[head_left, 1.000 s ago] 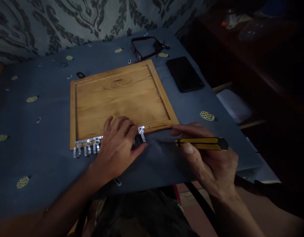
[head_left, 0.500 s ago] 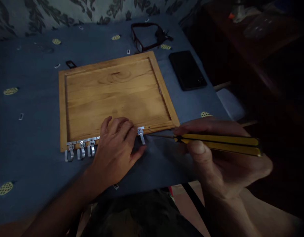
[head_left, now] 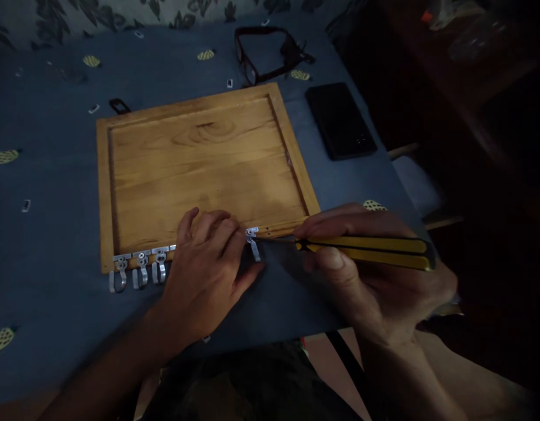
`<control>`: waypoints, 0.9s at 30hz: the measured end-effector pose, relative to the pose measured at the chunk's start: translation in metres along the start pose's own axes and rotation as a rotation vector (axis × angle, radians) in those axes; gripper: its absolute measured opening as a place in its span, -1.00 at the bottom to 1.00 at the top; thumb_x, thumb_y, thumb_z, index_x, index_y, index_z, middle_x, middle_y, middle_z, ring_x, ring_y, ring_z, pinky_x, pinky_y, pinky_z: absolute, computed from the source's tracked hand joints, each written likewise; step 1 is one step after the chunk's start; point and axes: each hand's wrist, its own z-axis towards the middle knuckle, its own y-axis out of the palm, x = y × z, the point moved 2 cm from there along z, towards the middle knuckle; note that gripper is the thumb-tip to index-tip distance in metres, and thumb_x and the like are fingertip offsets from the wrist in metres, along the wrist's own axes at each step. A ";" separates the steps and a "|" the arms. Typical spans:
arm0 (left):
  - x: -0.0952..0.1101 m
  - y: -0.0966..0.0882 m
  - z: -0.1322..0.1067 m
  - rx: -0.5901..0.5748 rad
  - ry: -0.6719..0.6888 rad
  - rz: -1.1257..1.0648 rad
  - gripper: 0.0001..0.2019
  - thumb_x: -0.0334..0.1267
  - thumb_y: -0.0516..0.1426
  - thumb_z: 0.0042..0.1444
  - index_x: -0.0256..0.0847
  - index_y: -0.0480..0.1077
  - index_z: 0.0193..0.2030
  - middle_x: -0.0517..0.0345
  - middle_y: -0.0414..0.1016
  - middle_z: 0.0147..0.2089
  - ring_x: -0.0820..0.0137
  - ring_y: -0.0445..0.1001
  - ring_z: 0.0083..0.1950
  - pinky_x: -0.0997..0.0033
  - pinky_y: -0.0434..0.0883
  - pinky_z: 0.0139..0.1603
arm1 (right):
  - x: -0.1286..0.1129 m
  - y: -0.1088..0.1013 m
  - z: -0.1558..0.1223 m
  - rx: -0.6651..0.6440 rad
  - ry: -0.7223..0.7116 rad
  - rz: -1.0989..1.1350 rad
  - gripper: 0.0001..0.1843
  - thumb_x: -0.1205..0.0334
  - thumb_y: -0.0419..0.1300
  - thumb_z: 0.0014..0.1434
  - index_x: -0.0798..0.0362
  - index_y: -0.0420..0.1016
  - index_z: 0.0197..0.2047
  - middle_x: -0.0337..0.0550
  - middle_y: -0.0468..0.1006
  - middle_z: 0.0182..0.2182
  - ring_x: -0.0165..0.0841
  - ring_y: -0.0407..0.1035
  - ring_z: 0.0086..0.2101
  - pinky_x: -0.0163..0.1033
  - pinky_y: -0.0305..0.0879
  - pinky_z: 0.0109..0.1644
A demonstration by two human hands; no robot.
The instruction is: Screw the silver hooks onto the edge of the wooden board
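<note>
A wooden framed board lies on the blue cloth, with silver metal hooks along its near edge. My left hand lies over that edge, fingers stretched out on the wood and thumb apart, covering part of the row. Just right of its fingers is another silver hook, near the thumb tip. My right hand is closed around the yellow-and-black handle of a screwdriver. The thin shaft points left, and its tip meets the hook beside my left hand. Small dark holes show in the frame to the right.
A black phone lies right of the board, and dark-framed glasses lie behind it. A small black loop-shaped piece sits by the far left corner. Dark wooden furniture stands at the right beyond the cloth's edge.
My right hand has moved left with the screwdriver, bringing its tip onto the hook. My left hand stays on the board's edge. The view has shifted slightly.
</note>
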 end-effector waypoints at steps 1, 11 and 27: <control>0.000 0.000 0.000 0.000 0.000 0.001 -0.77 -0.20 0.21 0.26 -0.24 0.48 0.00 -0.14 0.61 0.01 -0.05 0.49 0.11 -0.35 0.32 0.26 | 0.001 0.000 0.000 0.002 0.002 0.008 -0.87 0.27 0.28 0.31 -0.17 0.54 -0.11 -0.20 0.65 -0.29 -0.23 0.55 -0.34 -0.04 0.53 -0.29; 0.000 -0.001 0.000 0.005 0.009 0.022 -0.72 -0.20 0.18 0.29 -0.38 0.50 0.01 -0.15 0.60 -0.01 -0.04 0.49 0.11 -0.31 0.32 0.28 | -0.002 0.005 0.016 -0.105 -0.053 0.095 -0.83 0.39 0.34 0.24 -0.04 0.51 -0.15 -0.27 0.60 -0.29 -0.31 0.56 -0.26 -0.16 0.52 -0.21; -0.004 0.001 -0.001 0.077 0.099 0.131 -0.70 -0.14 0.23 0.25 -0.37 0.52 -0.04 -0.22 0.58 -0.04 -0.02 0.48 0.04 -0.17 0.43 0.17 | 0.000 0.005 0.046 -0.262 -0.105 0.262 -0.84 0.16 0.37 0.22 -0.05 0.49 -0.33 -0.17 0.62 -0.13 -0.28 0.52 -0.09 -0.16 0.46 0.04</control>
